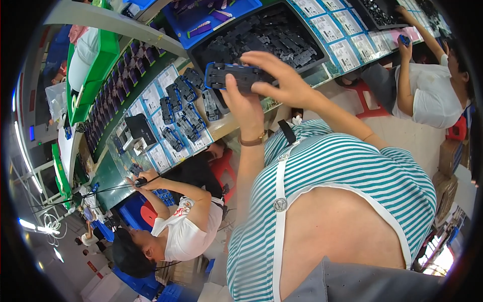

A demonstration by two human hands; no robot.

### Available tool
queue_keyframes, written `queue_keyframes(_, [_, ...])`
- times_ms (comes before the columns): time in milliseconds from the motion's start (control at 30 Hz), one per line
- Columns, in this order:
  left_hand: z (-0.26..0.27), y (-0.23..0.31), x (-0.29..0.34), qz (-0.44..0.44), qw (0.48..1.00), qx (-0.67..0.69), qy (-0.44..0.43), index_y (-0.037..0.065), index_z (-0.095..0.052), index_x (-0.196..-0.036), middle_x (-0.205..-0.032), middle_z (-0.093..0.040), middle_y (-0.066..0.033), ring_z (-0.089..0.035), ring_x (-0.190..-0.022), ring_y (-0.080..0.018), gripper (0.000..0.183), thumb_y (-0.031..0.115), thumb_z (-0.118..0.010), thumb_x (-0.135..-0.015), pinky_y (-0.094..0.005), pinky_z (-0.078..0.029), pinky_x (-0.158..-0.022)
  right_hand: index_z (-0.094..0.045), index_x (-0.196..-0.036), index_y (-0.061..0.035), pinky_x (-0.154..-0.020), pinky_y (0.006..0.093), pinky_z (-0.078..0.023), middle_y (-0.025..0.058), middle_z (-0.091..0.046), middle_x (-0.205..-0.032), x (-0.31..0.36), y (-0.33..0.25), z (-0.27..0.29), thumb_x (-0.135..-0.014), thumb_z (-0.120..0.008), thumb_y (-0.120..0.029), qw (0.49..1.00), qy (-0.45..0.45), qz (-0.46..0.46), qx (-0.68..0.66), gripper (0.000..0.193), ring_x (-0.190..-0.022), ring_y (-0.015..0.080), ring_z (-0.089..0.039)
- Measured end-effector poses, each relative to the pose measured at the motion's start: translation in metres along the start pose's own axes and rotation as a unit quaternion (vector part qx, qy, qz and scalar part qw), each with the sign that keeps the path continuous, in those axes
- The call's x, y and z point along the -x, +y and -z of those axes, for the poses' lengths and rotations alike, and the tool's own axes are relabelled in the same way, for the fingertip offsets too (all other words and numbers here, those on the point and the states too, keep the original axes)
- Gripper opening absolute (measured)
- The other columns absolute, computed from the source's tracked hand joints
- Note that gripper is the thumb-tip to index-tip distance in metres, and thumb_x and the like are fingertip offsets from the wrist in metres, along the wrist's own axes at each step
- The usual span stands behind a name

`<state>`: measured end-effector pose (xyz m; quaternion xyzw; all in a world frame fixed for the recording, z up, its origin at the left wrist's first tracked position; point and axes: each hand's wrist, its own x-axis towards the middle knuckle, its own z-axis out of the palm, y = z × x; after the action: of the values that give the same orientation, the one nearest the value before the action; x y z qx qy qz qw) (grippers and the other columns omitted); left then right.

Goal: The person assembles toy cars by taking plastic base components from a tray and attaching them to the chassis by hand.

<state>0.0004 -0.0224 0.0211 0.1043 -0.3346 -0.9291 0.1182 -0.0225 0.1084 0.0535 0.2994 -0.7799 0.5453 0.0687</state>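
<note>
Above gripping left hand [245, 108] | black-blue chassis [244, 76] | right hand [289, 85] alongside, hold unclear | drop risk if left's grip slackens

Far: blue tray [244, 7], purple pieces [221, 16] inside. Left: green bin [109, 50] holding white bundle [88, 60]; row of purple parts [118, 85] alongside. Also left, co-worker [183, 236], white shirt, black cap [128, 254]; red stool [224, 172] near. Lit tube [20, 143] at left edge. Right: second co-worker [430, 95], white shirt; another red stool [370, 100] close by.

Matt plastic chassis [245, 75], smooth plastic tray [314, 64]
</note>
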Motion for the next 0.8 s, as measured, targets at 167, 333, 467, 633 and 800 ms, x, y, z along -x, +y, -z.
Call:
queue_keyframes(167, [0.001,0.01,-0.002,-0.038,0.999,-0.018,0.004,0.003,-0.048,-0.125,-0.12,-0.057,-0.0102,-0.057,-0.111,-0.0256,0.038,0.031,-0.051,-0.1,-0.044,-0.048,-0.095,-0.05,-0.133,-0.0028,-0.088,0.0317,-0.053,0.0071,-0.058,-0.118,0.018,0.013,0.005,-0.098,-0.054,-0.023,0.91,-0.003,-0.287,-0.298,0.041,-0.106,0.0151,-0.058])
queue_keyframes(333, [-0.002,0.007,0.004,-0.022,1.0,-0.008,-0.011,0.003,-0.044,-0.128,-0.119,-0.053,-0.0117,-0.057,-0.108,-0.026,0.038,0.028,-0.05,-0.101,-0.0401,-0.049,-0.095,-0.047,-0.135,0.0005,-0.082,0.0297,-0.057,0.0092,-0.059,-0.119,0.023,0.001,-0.015,-0.094,-0.063,-0.016,0.906,-0.004,-0.273,-0.324,0.047,-0.106,0.0143,-0.059])
queue_keyframes(467, [0.005,0.008,0.007,-0.024,0.999,-0.028,-0.02,0.003,-0.043,-0.128,-0.119,-0.053,-0.0123,-0.057,-0.107,-0.0257,0.038,0.029,-0.05,-0.101,-0.0392,-0.049,-0.095,-0.051,-0.129,0.0037,-0.076,0.0285,-0.058,0.0112,-0.062,-0.113,0.029,0.001,-0.026,-0.09,-0.066,-0.013,0.897,0.037,-0.264,-0.352,0.045,-0.099,0.0148,-0.062])
queue_keyframes(633, [0.012,0.007,0.009,-0.056,0.997,-0.057,-0.008,0.004,-0.039,-0.132,-0.118,-0.053,-0.0127,-0.058,-0.106,-0.024,0.041,0.029,-0.049,-0.101,-0.0371,-0.05,-0.092,-0.049,-0.13,0.0047,-0.081,0.0298,-0.057,0.0113,-0.062,-0.113,0.035,0.0,-0.04,-0.09,-0.066,-0.011,0.897,0.053,-0.245,-0.364,0.046,-0.102,0.0155,-0.061])
queue_keyframes(800, [0.012,0.011,0.014,-0.088,0.994,-0.068,0.011,0.0,-0.046,-0.125,-0.115,-0.057,-0.0141,-0.059,-0.105,-0.0263,0.041,0.031,-0.054,-0.099,-0.0399,-0.051,-0.092,-0.049,-0.13,0.0048,-0.09,0.0299,-0.052,0.0115,-0.061,-0.115,0.037,-0.001,-0.048,-0.09,-0.066,-0.01,0.904,0.051,-0.234,-0.355,0.046,-0.102,0.0148,-0.06])
